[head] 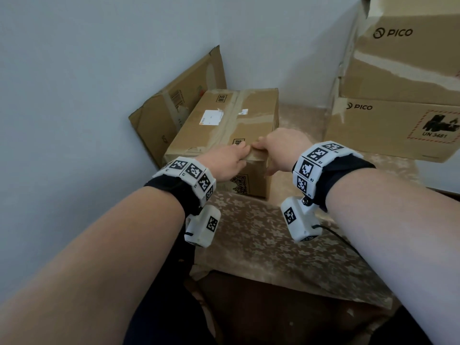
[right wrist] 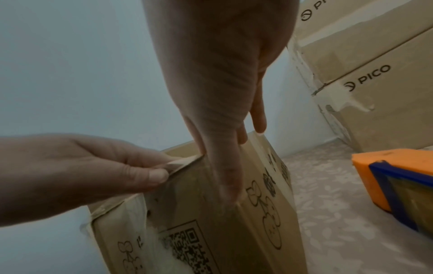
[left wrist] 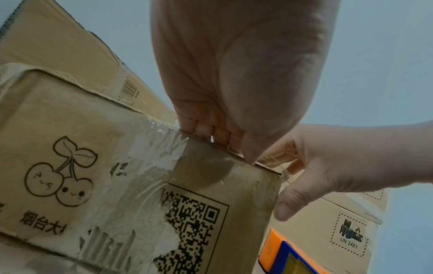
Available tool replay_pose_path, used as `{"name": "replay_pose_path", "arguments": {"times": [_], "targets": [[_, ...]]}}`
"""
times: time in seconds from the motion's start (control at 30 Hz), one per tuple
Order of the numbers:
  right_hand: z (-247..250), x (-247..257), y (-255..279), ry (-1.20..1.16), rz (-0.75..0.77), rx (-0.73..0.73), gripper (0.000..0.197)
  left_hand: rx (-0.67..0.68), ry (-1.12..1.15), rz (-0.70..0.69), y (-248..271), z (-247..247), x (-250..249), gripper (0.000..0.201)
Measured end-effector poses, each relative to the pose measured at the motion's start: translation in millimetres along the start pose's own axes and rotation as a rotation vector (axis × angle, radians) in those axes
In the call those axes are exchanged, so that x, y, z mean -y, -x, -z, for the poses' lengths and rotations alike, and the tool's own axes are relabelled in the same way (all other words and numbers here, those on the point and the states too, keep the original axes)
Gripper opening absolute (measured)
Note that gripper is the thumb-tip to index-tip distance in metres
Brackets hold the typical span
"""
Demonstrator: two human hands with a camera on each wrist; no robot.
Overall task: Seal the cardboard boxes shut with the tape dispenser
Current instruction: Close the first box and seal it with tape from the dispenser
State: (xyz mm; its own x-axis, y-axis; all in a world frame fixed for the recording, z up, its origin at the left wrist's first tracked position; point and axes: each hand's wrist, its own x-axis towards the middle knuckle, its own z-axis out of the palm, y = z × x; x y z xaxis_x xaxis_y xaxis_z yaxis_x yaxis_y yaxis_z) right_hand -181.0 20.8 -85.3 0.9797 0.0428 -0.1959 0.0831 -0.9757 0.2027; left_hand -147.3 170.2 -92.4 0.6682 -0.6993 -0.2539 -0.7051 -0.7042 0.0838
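Left hand: fingers curled over near top edge of worn brown cardboard box, pinching it.
Right hand: gripping same edge, thumb down the front.
Orange-and-blue tape dispenser: right of hands, on counter.

Both forearms were bare, each wrist wrapped in a black fabric strap. Over each strap ran a white band of blocky segments printed with black-and-white square markers; the right band carried small labels such as R1, R2 and R3. Under each wrist hung a white camera housing with its own marker. The right housing was fixed by a metal screw, and a thin black cable led from it.
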Motion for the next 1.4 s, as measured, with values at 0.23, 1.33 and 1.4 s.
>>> {"name": "replay_pose_path", "arguments": {"times": [0.23,1.33,1.4], "targets": [[-2.4,4.3,-2.9,0.043,0.005,-0.021,0.062,-0.016,-0.002,-0.016,-2.8,-3.2,4.2,0.052],[-22.8,-22.4,27.4,0.048,0.035,-0.152,0.043,-0.061,-0.095,0.032,-20.2,-7.6,-34.2,0.054],[-24.5,-30.8,32.0,0.043,0.01,-0.118,0.043,-0.065,-0.131,0.015,-23.7,-6.9,-46.6,0.049]]}}
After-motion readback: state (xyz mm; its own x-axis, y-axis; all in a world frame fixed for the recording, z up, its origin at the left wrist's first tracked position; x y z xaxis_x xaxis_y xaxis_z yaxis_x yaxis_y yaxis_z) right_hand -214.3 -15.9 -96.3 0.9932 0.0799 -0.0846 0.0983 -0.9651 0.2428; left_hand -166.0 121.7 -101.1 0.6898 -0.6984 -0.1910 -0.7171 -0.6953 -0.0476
